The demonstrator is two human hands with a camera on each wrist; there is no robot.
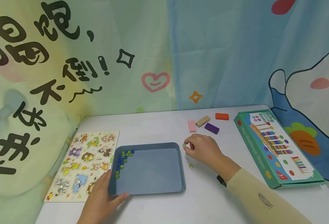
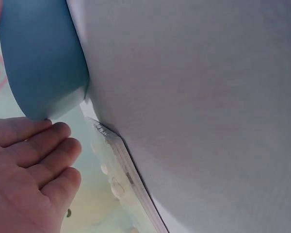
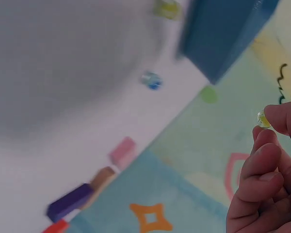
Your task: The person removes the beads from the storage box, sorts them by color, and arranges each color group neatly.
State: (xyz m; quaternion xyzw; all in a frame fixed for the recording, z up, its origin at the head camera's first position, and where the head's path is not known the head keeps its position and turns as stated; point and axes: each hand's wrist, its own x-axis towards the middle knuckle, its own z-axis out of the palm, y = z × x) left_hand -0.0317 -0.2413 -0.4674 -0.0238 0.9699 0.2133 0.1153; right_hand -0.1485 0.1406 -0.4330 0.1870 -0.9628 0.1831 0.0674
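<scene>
My right hand [image 1: 205, 151] pinches a clear yellow-green marble [image 3: 263, 119] between thumb and forefinger, just right of a shallow blue-grey tray [image 1: 153, 190]. My left hand [image 1: 102, 196] rests against the tray's left front corner, fingers fairly straight along its side and thumb at the front edge. Inside the tray, blue and green marbles [image 1: 121, 160] lie in a cluster along the left side. On the table below my right hand is a loose green marble [image 1: 191, 165]. The right wrist view also shows a clear-blue marble [image 3: 152, 80] on the table, hidden in the head view.
An animal puzzle board [image 1: 78, 155] lies left of the tray. Behind my right hand are pink [image 1: 192, 126], tan [image 1: 202, 121], purple [image 1: 212, 128] and orange [image 1: 221, 116] blocks. A green game box [image 1: 279, 149] lies at the right. A printed curtain [image 1: 131, 93] hangs behind the white table.
</scene>
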